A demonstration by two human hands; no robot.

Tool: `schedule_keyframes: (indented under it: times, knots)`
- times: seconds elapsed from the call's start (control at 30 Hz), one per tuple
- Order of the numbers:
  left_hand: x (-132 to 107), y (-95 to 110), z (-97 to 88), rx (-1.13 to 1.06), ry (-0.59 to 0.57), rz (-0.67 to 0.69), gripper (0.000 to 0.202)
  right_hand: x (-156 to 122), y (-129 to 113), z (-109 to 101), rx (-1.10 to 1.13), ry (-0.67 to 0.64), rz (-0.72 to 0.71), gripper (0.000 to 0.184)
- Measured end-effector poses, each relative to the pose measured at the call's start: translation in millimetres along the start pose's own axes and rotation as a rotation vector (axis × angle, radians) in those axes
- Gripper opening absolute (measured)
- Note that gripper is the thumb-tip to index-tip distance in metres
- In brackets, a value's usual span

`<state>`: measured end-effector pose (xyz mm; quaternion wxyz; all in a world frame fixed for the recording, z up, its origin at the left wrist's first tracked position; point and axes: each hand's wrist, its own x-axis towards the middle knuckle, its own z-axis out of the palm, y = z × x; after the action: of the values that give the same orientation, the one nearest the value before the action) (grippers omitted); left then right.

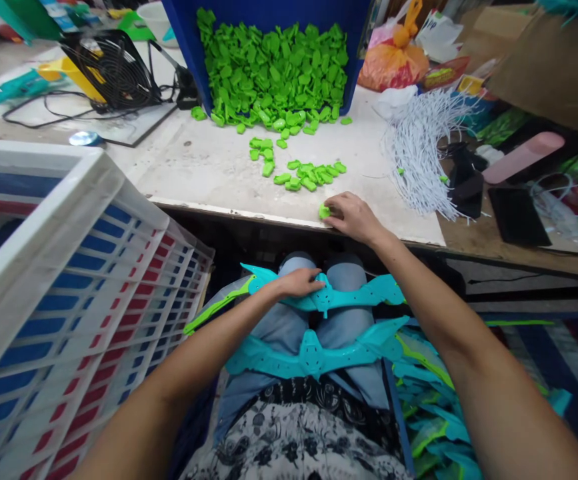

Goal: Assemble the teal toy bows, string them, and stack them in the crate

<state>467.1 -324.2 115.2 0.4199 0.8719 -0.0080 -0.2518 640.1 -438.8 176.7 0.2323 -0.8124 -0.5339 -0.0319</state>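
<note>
My right hand (353,217) rests at the near edge of the pale worktable (209,167), fingers pinched on a small green plastic piece (323,211). My left hand (299,283) lies on my lap, closed on a teal bow-shaped plastic part (363,293). A second teal bow-shaped part (313,353) lies across my thighs below it. A little heap of green pieces (311,175) sits on the table just beyond my right hand. Behind it a blue bin (183,47) spills a large pile of the same green pieces (273,67).
A big white crate with red and blue slats (69,287) stands at my left. A black fan (113,70) and cables sit at the back left. White cords (419,147), a pink cylinder (523,157) and dark phones lie at the right. More teal parts (433,413) are piled by my right thigh.
</note>
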Motion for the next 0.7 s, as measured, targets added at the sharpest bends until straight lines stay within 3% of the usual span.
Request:
schedule_keyframes:
  times: [0.07, 0.17, 0.3, 0.47, 0.6, 0.7]
  knots:
    - [4, -5, -2.8, -0.11, 0.001, -0.015, 0.047, -32, -19, 3, 0.032, 0.028, -0.06, 0.028]
    - [9, -11, -2.3, -0.292, -0.012, -0.072, 0.048, -90, -50, 16, 0.04, -0.057, -0.169, 0.026]
    - [12, -14, 2.7, -0.547, -0.07, -0.111, 0.052, -144, -70, 41, -0.015, -0.112, -0.144, 0.024]
    - [10, -10, 3.6, -0.528, -0.067, -0.099, 0.053, -153, -75, 57, 0.032, -0.061, 0.023, 0.023]
    - [9, -6, 7.6, -0.481, -0.031, -0.09, 0.045, -150, -77, 60, 0.237, -0.057, 0.348, 0.021]
    - [10, -4, 14.5, -0.419, 0.072, -0.138, 0.04, -146, -75, 61, 0.431, -0.156, 0.583, 0.042]
